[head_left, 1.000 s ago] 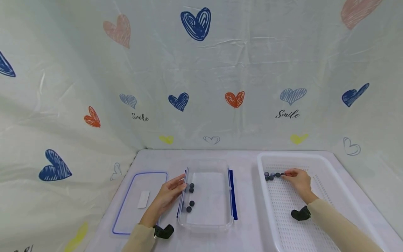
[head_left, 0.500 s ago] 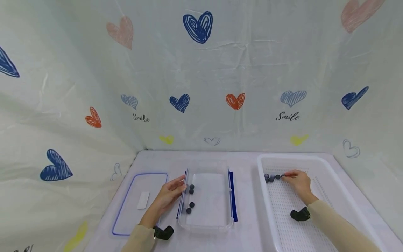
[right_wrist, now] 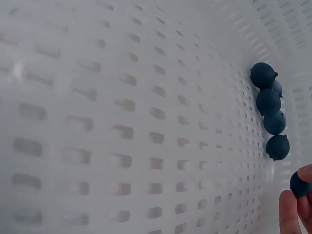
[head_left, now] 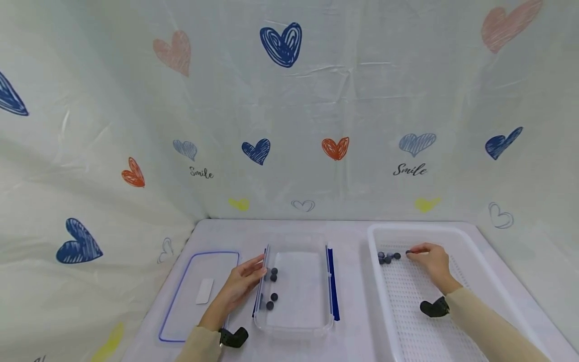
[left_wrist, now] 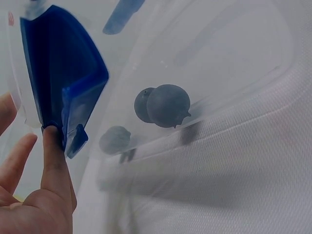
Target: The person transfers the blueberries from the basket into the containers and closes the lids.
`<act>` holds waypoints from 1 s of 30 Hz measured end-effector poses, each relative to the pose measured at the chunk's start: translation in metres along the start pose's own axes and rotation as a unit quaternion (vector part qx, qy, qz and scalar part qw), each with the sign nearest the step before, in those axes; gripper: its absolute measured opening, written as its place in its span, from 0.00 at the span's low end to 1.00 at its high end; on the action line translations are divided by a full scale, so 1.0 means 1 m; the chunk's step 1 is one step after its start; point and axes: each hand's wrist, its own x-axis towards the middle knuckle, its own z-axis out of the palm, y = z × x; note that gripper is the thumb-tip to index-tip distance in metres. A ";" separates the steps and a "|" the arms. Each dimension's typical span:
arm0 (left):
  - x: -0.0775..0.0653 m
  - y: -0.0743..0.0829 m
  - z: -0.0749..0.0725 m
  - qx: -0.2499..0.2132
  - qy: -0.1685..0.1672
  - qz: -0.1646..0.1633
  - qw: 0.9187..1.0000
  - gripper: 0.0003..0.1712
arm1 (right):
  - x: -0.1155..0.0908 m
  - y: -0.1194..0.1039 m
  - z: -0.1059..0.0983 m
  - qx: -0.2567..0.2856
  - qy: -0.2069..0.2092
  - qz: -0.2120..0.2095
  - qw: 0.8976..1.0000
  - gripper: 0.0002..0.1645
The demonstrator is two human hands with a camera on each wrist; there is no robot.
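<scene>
My right hand (head_left: 431, 262) pinches a dark blueberry (right_wrist: 299, 184) between thumb and fingertips, inside a white perforated basket (head_left: 392, 322). Just left of it, a cluster of several blueberries (right_wrist: 268, 102) lies at the basket's side. My left hand (head_left: 242, 285) is at the left side of a clear plastic box (head_left: 298, 322). There, its mostly straight fingers (left_wrist: 53, 165) touch the box's hanging blue latch (left_wrist: 73, 78). Several blueberries (left_wrist: 168, 106) lie inside the box along its left wall.
Left of the box lies a clear lid with a blue rim (head_left: 174, 306), with a white rectangular piece (head_left: 204, 291) on it. A second blue latch (head_left: 333, 284) hangs on the box's right side. A heart-printed sheet (head_left: 298, 100) stands behind the table.
My right hand has drawn slightly to the right, so a gap now shows between the pinched blueberry and the cluster. The left hand stays at the box.
</scene>
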 end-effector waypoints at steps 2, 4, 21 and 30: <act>-0.001 0.000 0.000 -0.001 0.001 -0.001 1.000 0.31 | 0.000 -0.001 -0.001 0.002 -0.001 0.003 1.000 0.14; -0.001 -0.001 -0.001 -0.001 0.001 0.001 1.000 0.31 | 0.000 -0.002 -0.002 0.003 -0.001 0.005 1.000 0.15; -0.002 0.001 0.000 0.002 0.003 0.001 1.000 0.31 | -0.009 -0.016 -0.012 0.024 -0.017 -0.002 1.000 0.19; 0.000 0.000 0.000 0.004 0.004 0.002 1.000 0.31 | -0.020 -0.030 -0.023 0.042 -0.020 -0.013 0.999 0.19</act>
